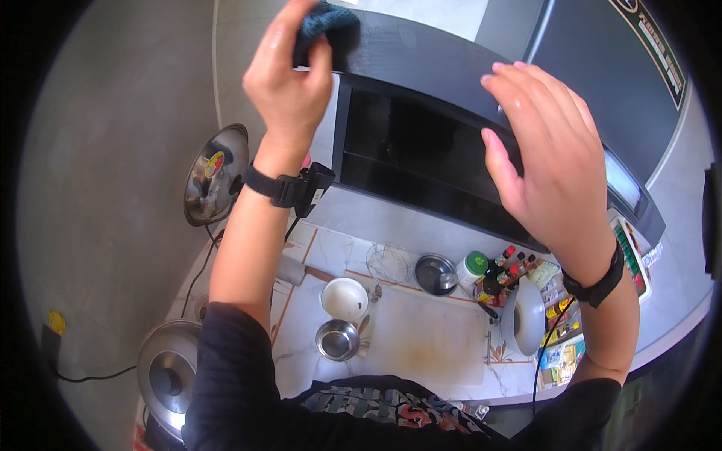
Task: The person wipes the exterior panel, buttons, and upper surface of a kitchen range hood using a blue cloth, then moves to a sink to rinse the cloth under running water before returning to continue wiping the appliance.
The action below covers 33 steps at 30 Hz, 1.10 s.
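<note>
At the upper left, my left hand (287, 79) grips a bunched blue cloth (333, 20) against the upper surface of a dark range hood (417, 48). The fingers partly hide the cloth. My right hand (541, 135) is raised before the hood's right part, palm towards it. Its fingers are extended and the thumb stands apart, with nothing held. Whether the fingertips touch the hood I cannot tell. Between the hands lies the hood's dark recessed front panel (423, 146). Both wrists wear black straps.
Below is a marbled counter with a cutting board (423, 338), white bowl (344, 299), metal bowl (337, 340), dark pan (434, 273), green-lidded jar (474, 265) and several bottles (507, 273). A lidded pot (169, 366) stands lower left. A metal lid (217, 175) is by the left wall.
</note>
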### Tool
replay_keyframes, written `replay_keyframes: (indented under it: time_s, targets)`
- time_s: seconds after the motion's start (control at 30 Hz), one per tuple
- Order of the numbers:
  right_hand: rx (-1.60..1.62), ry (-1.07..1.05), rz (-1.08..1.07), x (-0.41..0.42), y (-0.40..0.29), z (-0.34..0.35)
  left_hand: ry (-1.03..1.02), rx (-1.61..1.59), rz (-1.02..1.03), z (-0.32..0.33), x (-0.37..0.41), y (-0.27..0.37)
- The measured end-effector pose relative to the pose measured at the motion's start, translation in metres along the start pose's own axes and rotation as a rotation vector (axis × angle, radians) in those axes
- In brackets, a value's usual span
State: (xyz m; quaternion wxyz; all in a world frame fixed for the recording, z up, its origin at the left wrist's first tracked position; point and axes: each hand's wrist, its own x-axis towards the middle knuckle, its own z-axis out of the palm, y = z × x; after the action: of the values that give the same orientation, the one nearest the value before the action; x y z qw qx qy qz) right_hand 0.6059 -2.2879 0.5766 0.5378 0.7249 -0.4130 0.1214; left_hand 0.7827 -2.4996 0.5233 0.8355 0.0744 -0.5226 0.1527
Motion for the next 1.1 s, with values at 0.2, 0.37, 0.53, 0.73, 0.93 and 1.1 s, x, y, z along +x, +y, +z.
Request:
replay_keyframes:
  time_s: [0.2,0.37,0.53,0.73,0.93,1.1]
  targets:
    - [-0.174,0.001,0.039,0.017,-0.007,0.034,-0.011,-0.064,0.102,0.014,-0.028,-0.009]
    - [-0.071,-0.159,-0.048,0.047,0.011,0.021,0.117,-0.401,-0.357,0.006,-0.011,-0.024]
    - [-0.064,-0.041,-0.177,0.038,0.021,0.027,0.214,-0.582,-0.408,0.013,-0.02,-0.039]
    - [-0.073,-0.035,-0.199,0.035,0.029,0.043,0.259,-0.701,-0.734,0.016,-0.025,-0.046]
    - [-0.09,-0.054,-0.197,0.031,0.033,0.041,0.132,-0.804,-1.042,0.055,-0.076,-0.099]
    - [-0.15,-0.122,-0.198,0.028,0.03,0.031,0.051,-0.831,-1.206,0.112,-0.136,-0.139]
